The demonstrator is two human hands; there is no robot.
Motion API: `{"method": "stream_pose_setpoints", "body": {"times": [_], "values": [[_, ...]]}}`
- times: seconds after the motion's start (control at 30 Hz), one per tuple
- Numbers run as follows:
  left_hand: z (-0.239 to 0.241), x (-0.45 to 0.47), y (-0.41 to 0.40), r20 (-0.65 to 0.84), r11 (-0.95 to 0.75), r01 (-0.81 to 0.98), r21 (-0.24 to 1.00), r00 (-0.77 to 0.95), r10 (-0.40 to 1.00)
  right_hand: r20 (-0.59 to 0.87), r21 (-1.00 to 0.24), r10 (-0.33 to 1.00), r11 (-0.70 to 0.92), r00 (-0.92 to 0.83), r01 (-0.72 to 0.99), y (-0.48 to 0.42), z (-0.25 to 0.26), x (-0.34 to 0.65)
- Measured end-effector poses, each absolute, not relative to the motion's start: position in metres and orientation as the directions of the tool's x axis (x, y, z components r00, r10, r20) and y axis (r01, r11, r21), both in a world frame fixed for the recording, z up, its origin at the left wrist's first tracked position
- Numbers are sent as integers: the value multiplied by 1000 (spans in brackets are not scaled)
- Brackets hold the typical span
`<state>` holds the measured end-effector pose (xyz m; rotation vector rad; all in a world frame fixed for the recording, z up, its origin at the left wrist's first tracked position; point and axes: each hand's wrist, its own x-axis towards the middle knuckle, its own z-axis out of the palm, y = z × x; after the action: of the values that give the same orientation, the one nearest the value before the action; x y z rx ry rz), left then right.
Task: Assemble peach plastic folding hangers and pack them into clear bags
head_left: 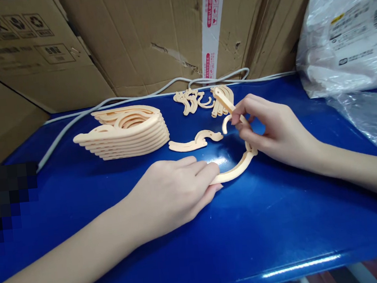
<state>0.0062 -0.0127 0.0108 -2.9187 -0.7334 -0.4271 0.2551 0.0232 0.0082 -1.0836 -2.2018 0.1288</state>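
A beige plastic folding clothes hanger (236,170) is held between both hands over the blue table. My left hand (180,191) is closed around the lower curved arm, covering its far end. Thumb and fingers of my right hand (270,124) pinch the upper part, where a straight arm and a hook (226,124) stick out. The joint between the parts is partly hidden by the right fingers. Just beyond my left hand lie a loose curved arm (187,145) and a wavy hook piece (209,135).
A neat stack of beige hangers (125,141) stands at left. Small loose hooks (187,100) and several arms (227,94) lie at the back. A white cable (147,93) runs along cardboard boxes (151,29). A plastic-wrapped package (345,37) sits at right on the blue table (250,233).
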Motion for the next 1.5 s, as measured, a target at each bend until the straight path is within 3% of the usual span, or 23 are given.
{"method": "stream_pose_setpoints", "body": {"times": [0.17, 0.33, 0.57, 0.73, 0.93, 1.17, 1.33, 1.5], "values": [[12, 6, -7, 344, -841, 531, -99, 812, 472, 480, -348, 766, 614, -428, 709, 31, 8, 260], [11, 5, -2, 381, -840, 542, -13, 779, 497, 443, -305, 786, 584, -430, 752, 35, 7, 262], [2, 5, -1, 207, -790, 599, 132, 763, 612, 421, -405, 803, 583, -422, 705, 39, 1, 262], [2, 4, -2, 172, -748, 647, 149, 728, 664, 422, -458, 803, 590, -421, 665, 41, -5, 262], [5, 3, -3, 291, -754, 654, 63, 710, 641, 410, -517, 818, 573, -404, 636, 42, -5, 262], [5, 3, -1, 363, -756, 651, -72, 723, 588, 422, -482, 805, 589, -417, 649, 43, -8, 262], [2, 2, 2, 406, -759, 649, -50, 708, 578, 479, -333, 744, 644, -465, 689, 41, -4, 261], [0, 0, 3, 419, -757, 649, -78, 710, 566, 432, 74, 467, 834, -772, 546, 25, 13, 256]]}}
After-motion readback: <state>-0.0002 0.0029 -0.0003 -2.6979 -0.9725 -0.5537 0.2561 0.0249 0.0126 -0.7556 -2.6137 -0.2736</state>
